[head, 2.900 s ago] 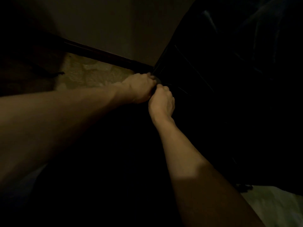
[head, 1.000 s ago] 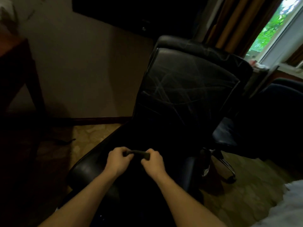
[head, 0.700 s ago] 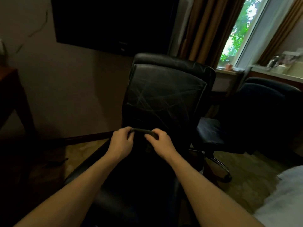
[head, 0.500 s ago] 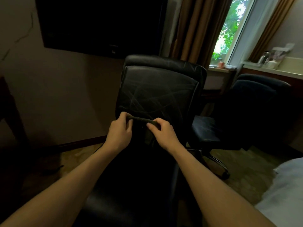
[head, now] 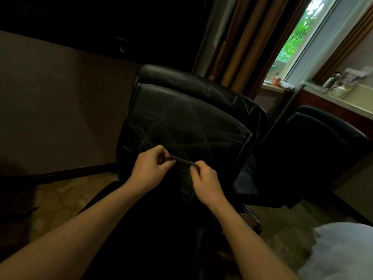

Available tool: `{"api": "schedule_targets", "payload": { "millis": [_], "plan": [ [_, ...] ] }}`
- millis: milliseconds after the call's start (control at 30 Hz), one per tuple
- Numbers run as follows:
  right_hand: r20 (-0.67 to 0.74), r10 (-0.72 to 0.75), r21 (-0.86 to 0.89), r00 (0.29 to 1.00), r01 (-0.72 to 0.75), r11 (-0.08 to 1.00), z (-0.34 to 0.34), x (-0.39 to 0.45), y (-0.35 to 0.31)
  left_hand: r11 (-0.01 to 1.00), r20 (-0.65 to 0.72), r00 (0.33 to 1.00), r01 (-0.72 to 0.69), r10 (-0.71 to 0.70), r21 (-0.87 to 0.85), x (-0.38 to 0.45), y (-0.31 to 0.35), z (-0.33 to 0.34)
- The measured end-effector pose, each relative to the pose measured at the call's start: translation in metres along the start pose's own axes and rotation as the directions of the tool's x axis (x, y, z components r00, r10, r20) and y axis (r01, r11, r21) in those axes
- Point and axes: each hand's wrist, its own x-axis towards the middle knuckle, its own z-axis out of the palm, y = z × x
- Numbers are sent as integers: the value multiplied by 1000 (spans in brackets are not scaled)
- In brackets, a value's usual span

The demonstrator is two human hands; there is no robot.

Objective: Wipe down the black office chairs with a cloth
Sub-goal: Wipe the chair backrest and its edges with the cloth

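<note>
A black leather office chair (head: 187, 118) faces me, its backrest streaked with pale wipe marks. In front of the lower backrest I hold a dark green cloth (head: 184, 171) between both hands. My left hand (head: 150, 168) pinches its left end. My right hand (head: 205, 183) grips its right end, and the rest of the cloth hangs down beside that hand. A second black office chair (head: 314, 150) stands to the right, turned away, close to the first one. The seat of the near chair is lost in shadow below my arms.
A dark panel (head: 101, 23) hangs on the beige wall behind the chair. Brown curtains (head: 242, 41) frame a bright window (head: 298, 33). A ledge (head: 335, 96) at the right carries a kettle and cups. Something white (head: 341, 253) fills the lower right corner. Patterned carpet (head: 66, 195) covers the floor.
I have risen from a low spot by the chair's edge. Both hands lifted the cloth from seat height to the lower backrest and now hold it stretched between them, part hanging down.
</note>
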Motion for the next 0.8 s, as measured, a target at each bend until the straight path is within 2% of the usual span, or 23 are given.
{"api": "schedule_targets", "payload": {
  "millis": [333, 467, 567, 667, 800],
  "plan": [
    [28, 82, -32, 996, -81, 996, -94, 73, -84, 990, 127, 990, 82, -68, -111, 77, 98, -58],
    [-40, 96, -198, 995, -102, 975, -92, 96, -116, 979, 209, 974, 126, -91, -160, 105, 101, -87],
    [-156, 166, -301, 974, -207, 931, -82, 108, -136, 976, 269, 959, 141, -92, -169, 124, 96, -102],
    [-236, 252, -244, 939, -308, 919, -68, 120, -146, 972, 299, 950, 151, -92, -180, 142, 93, -110],
    [-273, 267, -170, 924, -319, 932, -60, 132, -145, 950, 300, 944, 211, -137, -231, 152, 97, -109]
  ]
}}
